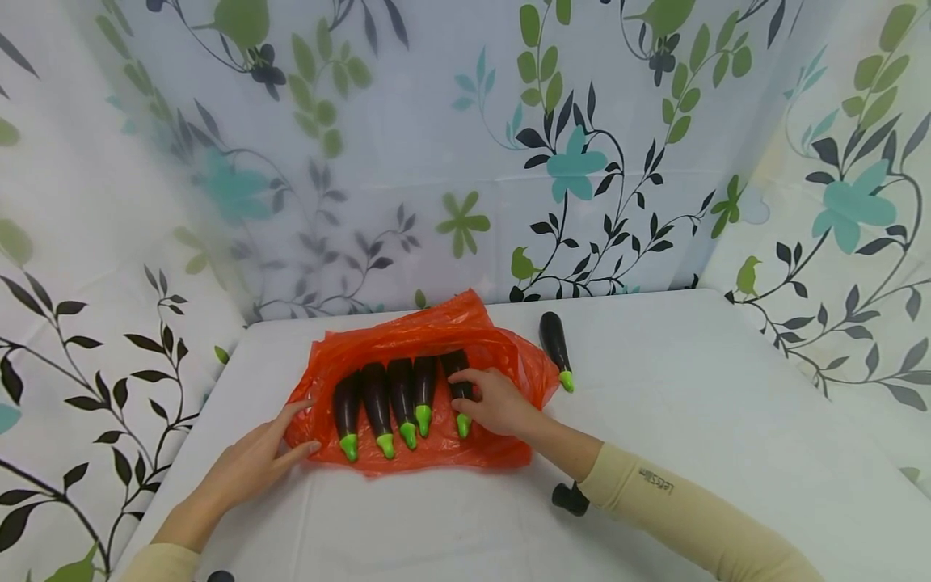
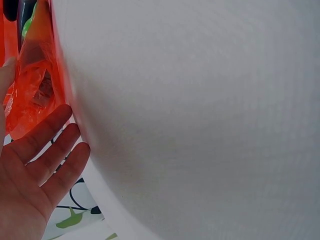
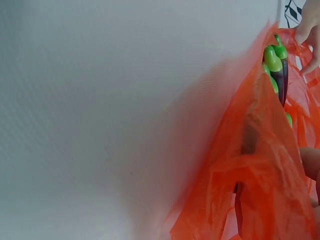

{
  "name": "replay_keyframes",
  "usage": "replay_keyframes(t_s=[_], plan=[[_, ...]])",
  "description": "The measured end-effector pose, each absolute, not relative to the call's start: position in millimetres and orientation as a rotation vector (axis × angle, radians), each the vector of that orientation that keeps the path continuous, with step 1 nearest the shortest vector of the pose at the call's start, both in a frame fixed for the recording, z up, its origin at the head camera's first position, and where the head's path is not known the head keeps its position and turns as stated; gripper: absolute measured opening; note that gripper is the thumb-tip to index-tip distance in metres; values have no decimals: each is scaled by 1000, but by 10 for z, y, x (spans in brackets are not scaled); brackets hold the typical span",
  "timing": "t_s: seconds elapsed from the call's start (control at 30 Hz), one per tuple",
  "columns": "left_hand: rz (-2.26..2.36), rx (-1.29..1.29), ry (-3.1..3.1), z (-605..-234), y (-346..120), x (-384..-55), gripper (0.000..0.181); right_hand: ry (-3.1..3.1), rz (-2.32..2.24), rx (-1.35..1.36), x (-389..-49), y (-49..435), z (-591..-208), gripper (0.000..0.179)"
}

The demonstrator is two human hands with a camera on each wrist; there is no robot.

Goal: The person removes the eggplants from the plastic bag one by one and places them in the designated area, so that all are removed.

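A red plastic bag (image 1: 509,453) lies on the white table with its mouth spread toward me. Several toy-like eggplants (image 1: 376,400), dark with bright green stem ends, are lined up inside it. My right hand (image 1: 494,402) reaches into the bag and grips the rightmost eggplant (image 1: 464,425) between thumb and fingers. At the bag's left edge, my left hand (image 1: 250,465) touches the plastic with thumb and fingers spread. The left wrist view shows the fingers (image 2: 52,162) of that hand extended beside the bag (image 2: 32,107). Red plastic partly hides the right hand's grip in the right wrist view.
Another eggplant (image 1: 555,347) lies on the table (image 1: 698,404) just right of the bag. A leaf-patterned curtain (image 1: 451,186) rises behind the table and along both sides. A small black object (image 1: 570,499) shows under the right forearm.
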State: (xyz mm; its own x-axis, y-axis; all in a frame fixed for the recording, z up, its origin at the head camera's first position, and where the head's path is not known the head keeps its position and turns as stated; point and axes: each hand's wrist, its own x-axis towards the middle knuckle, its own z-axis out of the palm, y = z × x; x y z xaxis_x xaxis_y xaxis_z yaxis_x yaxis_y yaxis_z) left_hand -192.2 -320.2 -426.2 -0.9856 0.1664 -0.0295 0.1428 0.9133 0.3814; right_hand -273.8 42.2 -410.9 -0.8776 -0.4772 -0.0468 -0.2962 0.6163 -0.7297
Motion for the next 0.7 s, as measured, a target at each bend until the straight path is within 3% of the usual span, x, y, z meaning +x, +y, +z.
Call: replay_keyframes(t_s=[0.43,0.7], plan=[[591,246,3034,-4268,-3204,-1905,74,2580,-1123,-672,-2594,490,-3979,35],[587,249,3024,-4267,-3221,-1923,76,2528,-1130,-728,-2494,583,-3883,42]])
